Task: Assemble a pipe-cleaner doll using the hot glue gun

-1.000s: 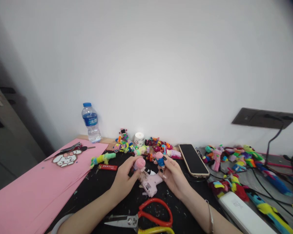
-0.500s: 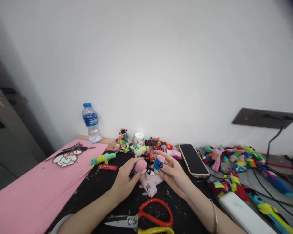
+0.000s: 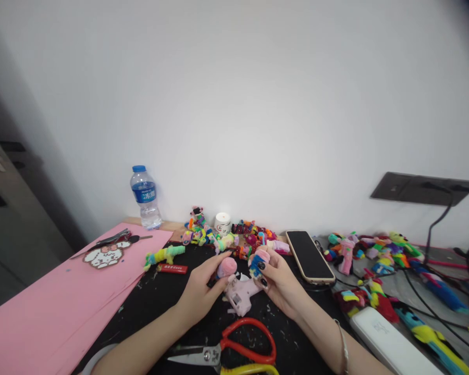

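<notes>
We see only part of the pink roll (image 3: 229, 267), because the left hand's grip (image 3: 204, 284) covers its lower side. The pink and blue piece (image 3: 260, 258) is partly hidden by the right hand's grip (image 3: 275, 281), so we cannot tell its full shape. The same hand hides one end of the pink glue gun (image 3: 240, 296). The bottom edge cuts the yellow handle of the scissors (image 3: 250, 350), the white device (image 3: 393, 341) and both forearms; the pink sheets (image 3: 58, 297) go out of view at the left. For us, the print on the red strip (image 3: 172, 269) and on the white roll (image 3: 222, 224) is too small to read
</notes>
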Demonstrator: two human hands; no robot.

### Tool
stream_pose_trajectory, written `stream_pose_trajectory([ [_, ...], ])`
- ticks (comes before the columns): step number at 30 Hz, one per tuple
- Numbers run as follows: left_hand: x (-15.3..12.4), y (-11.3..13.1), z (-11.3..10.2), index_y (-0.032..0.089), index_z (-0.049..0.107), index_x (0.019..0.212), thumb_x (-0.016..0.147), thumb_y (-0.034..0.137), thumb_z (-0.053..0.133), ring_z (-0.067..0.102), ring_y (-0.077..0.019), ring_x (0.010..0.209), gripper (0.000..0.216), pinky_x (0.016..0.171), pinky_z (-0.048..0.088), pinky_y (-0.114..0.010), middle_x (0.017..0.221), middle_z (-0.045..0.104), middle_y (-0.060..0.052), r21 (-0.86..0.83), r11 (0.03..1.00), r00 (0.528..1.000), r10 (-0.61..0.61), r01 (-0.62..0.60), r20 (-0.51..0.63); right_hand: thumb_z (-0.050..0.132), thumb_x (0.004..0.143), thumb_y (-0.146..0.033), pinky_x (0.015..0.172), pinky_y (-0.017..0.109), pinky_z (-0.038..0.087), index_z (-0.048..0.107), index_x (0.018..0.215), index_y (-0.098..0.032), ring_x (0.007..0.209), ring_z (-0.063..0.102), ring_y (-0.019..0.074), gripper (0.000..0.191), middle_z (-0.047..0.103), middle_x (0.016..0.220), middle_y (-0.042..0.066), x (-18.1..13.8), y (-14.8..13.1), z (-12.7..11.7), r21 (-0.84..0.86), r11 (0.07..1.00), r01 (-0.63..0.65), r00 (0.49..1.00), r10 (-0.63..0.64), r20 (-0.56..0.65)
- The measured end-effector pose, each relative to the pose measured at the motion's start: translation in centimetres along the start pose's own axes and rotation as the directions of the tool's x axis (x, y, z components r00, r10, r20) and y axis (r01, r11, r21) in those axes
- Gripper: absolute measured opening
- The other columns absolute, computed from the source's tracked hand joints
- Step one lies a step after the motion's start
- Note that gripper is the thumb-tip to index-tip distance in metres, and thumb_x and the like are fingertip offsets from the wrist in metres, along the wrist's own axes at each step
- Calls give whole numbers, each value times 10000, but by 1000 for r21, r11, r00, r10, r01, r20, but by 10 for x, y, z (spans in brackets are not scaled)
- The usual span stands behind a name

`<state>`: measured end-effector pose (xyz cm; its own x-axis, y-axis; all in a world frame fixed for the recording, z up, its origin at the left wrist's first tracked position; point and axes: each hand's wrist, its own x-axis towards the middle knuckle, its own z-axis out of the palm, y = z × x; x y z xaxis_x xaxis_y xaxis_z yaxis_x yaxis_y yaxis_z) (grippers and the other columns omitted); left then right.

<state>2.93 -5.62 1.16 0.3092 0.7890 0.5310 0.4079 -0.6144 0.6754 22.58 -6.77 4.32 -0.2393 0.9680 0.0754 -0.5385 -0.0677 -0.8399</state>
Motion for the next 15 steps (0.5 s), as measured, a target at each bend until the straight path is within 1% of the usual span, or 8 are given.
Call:
stream_pose_trajectory([
  [2,0,3,0,184,513,1163,815,248,545,579,-195,1047,355,914,443,-312,1151,623,-79,-35,999,999,-32,32,17,737,684,-204,447,155,346,581,917,-225,537,466,60,282,564,739,-27,0,-1,0,2,1000,-1,1000,1,4],
  [4,1,5,0,192,523,1107,806,233,553,607,-174,954,305,843,470,-281,1054,651,-52,-83,994,997,-66,69,39,730,688,-183,478,158,375,599,968,-229,595,507,74,312,589,782,-10,0,-1,0,-2,1000,0,1000,0,7],
  [7,1,7,0,196,528,1028,791,226,568,612,-160,862,242,766,477,-260,950,656,-26,-123,987,993,-101,107,55,723,689,-155,541,171,411,626,953,-217,657,537,85,288,609,824,4,0,-1,0,-5,1000,6,1000,-5,21],
  [12,1,5,1,183,540,939,783,262,576,573,-149,741,179,650,446,-243,840,628,-16,-72,990,992,-117,120,44,734,662,-124,636,187,444,648,949,-190,707,557,88,307,619,844,9,0,-5,3,-21,1000,-14,1000,15,13],
  [15,1,6,1,179,550,912,789,292,567,520,-130,644,168,574,402,-228,768,598,-1,-28,994,993,-107,109,58,743,654,-137,620,177,441,647,943,-184,690,559,84,308,627,814,4,-1,-8,5,-56,998,-6,1000,6,-15],
])
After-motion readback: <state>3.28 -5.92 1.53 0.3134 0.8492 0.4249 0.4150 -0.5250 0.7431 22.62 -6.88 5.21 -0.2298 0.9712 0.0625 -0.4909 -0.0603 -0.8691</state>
